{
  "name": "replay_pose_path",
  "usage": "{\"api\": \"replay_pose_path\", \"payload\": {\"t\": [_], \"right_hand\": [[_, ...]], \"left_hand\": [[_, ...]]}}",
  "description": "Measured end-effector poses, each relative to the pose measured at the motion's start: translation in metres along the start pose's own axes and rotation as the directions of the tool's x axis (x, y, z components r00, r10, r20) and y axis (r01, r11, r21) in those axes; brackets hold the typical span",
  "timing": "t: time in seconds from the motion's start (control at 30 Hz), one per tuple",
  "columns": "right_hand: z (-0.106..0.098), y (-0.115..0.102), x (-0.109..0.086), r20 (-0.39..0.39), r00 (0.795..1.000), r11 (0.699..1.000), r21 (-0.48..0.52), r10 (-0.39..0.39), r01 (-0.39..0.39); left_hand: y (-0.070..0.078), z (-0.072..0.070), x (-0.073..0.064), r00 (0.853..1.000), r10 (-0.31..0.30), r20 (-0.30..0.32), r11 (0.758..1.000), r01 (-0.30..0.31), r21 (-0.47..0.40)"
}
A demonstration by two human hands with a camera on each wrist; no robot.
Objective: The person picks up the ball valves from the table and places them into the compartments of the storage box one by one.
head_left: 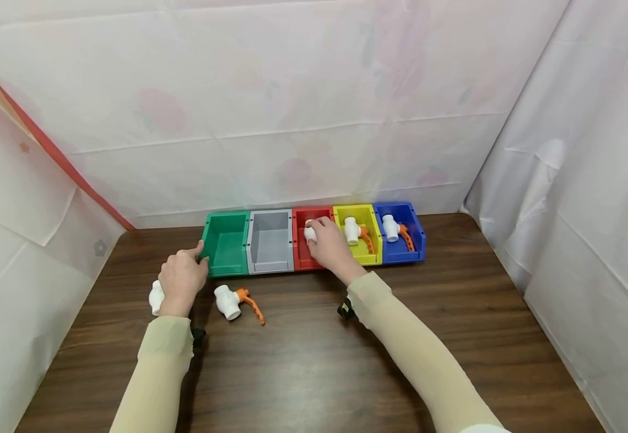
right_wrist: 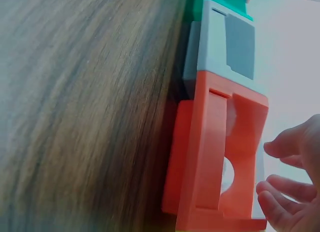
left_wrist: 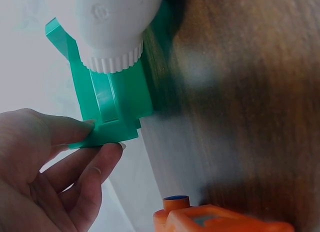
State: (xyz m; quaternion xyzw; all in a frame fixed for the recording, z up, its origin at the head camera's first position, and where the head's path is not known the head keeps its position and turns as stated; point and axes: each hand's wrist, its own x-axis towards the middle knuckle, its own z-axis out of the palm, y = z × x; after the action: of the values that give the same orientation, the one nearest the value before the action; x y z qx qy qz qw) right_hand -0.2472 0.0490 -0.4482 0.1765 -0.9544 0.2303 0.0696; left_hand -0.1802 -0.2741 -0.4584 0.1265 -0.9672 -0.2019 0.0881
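Note:
My left hand (head_left: 184, 276) grips the near left wall of the green bin (head_left: 227, 243), thumb on one side of the wall and fingers on the other, as the left wrist view shows. Over the red bin (head_left: 304, 257) is my right hand (head_left: 331, 245), its thumb and fingers apart in the right wrist view. A white valve (head_left: 310, 233) lies inside that bin, partly hidden by the fingers; its round end (right_wrist: 228, 174) shows through the bin's front. Beside my left wrist a second white valve (head_left: 156, 298) is partly covered.
A white valve with an orange handle (head_left: 228, 302) lies before the green bin. Similar valves lie in the yellow bin (head_left: 365, 259) and the blue bin (head_left: 407, 214). The grey bin (head_left: 270, 240) stands between green and red. White curtains (head_left: 270, 108) surround the wooden table (head_left: 292, 361).

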Motion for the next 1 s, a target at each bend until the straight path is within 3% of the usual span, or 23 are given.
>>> {"api": "replay_pose_path", "payload": {"t": [0.3,0.77,1.0], "right_hand": [[-0.017,0.027,-0.022,-0.149,0.989,0.996,0.082,-0.017,0.03],[-0.052,0.082,-0.057,-0.289,0.953,0.99,0.134,0.09,-0.053],[-0.058,0.125,-0.074,-0.371,0.912,0.981,0.146,0.174,-0.128]], "left_hand": [[0.003,0.001,0.0,0.999,0.027,-0.024,1.0,-0.028,-0.009],[0.004,0.002,-0.001,1.0,0.023,-0.016,1.0,-0.023,-0.014],[0.005,0.003,0.002,0.999,0.028,-0.024,1.0,-0.028,-0.003]]}}
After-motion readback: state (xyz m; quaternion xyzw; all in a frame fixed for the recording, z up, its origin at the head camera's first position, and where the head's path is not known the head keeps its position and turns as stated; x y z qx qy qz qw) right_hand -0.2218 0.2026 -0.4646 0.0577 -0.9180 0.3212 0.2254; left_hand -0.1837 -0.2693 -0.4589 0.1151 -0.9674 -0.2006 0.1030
